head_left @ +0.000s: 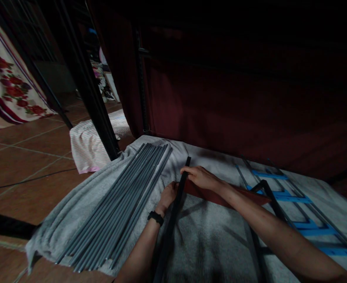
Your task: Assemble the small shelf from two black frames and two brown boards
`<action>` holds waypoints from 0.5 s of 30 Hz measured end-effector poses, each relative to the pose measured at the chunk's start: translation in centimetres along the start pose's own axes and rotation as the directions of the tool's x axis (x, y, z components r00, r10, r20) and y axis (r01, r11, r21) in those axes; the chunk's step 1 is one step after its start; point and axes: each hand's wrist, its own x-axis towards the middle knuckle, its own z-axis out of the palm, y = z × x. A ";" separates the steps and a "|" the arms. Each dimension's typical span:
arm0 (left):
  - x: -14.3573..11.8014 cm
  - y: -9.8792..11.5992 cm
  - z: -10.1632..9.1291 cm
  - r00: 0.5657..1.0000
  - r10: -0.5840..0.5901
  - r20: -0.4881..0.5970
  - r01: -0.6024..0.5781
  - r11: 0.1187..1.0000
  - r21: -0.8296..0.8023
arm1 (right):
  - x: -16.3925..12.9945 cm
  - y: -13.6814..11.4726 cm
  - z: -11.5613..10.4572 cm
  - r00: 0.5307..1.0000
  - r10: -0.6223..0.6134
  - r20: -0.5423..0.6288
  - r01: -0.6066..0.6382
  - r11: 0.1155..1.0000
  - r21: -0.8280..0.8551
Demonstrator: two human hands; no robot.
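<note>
While you look down at the grey blanket, a bundle of grey rods lies on its left part, with the long axis running away from you and a little to the right. Just right of the rods, your left hand closes its fingers around a dark bar, near the far end of it. This bar lies almost parallel to the rods. Your right hand rests on the bar a little further up, fingers curled over it; how tight it grips I cannot tell. A reddish-brown panel meets the bar under this hand. Further right stands a frame with blue tape.
</note>
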 end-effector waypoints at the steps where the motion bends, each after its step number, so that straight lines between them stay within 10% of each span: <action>1: 0.0 0.0 0.0 1.000 0.014 0.002 -0.014 1.000 -0.005 | 0.0 -0.1 -0.1 1.000 -0.009 0.001 0.009 1.000 0.001; 11: 0.3 -0.9 0.8 0.996 0.090 -0.019 -0.091 0.995 -0.037 | -0.3 0.1 -0.2 0.999 -0.033 -0.006 0.033 0.999 0.008; 15: 1.3 -1.6 -1.7 0.997 0.072 0.008 -0.072 0.997 0.016 | -0.2 0.6 0.1 1.000 -0.016 -0.015 0.016 1.000 0.010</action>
